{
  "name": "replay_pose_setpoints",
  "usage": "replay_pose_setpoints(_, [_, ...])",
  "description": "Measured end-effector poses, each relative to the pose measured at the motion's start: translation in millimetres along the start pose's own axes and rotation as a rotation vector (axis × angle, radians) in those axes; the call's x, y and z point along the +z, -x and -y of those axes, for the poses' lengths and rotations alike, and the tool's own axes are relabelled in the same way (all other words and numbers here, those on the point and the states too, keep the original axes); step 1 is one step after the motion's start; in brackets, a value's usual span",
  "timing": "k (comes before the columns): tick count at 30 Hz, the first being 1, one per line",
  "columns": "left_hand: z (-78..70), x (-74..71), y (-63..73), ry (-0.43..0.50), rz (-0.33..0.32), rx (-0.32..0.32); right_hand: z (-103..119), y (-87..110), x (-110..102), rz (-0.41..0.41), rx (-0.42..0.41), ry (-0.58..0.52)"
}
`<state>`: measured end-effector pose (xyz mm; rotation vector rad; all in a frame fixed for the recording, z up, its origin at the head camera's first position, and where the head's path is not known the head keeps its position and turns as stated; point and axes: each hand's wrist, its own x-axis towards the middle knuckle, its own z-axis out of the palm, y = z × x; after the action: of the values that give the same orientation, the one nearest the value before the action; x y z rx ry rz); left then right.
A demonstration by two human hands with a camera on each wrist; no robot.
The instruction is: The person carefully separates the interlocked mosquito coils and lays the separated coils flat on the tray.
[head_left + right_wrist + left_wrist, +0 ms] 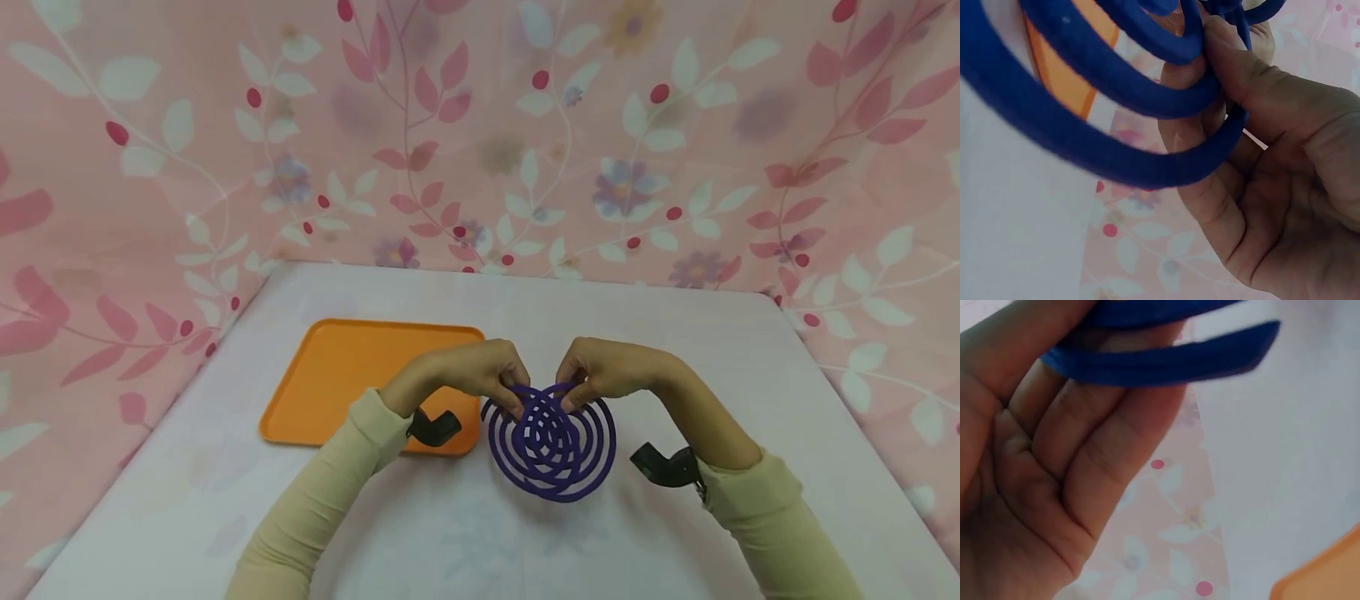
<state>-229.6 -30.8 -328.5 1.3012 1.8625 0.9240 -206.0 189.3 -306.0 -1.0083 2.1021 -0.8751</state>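
Note:
Both hands hold a dark blue openwork mat (567,497) of curved, nested strips, up in front of the body. My left hand (480,368) pinches its upper left part between thumb and fingers. On the upper right part, my right hand (621,368) has a similar pinch. The strips overlap in a dense lattice at the middle. In the left wrist view, a loose strip end (1235,359) sticks out past the fingers. Seen from the right wrist, the thumb presses on the wide arcs (1147,170), with the fingers behind them.
An orange tray (360,375) with a raised rim lies on the white table (570,554), left of the mat; the left forearm passes over its right part. Black wrist devices (663,467) hang below both wrists. A pink floral cloth (480,142) stands behind the table.

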Motion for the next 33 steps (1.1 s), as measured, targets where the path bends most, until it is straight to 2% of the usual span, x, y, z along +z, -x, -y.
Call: replay_pose_setpoints(33, [0.3,-3.6,8.1,0.039,-0.019,0.026,-0.4,3.8,-3.5,-0.019,0.021,-0.021])
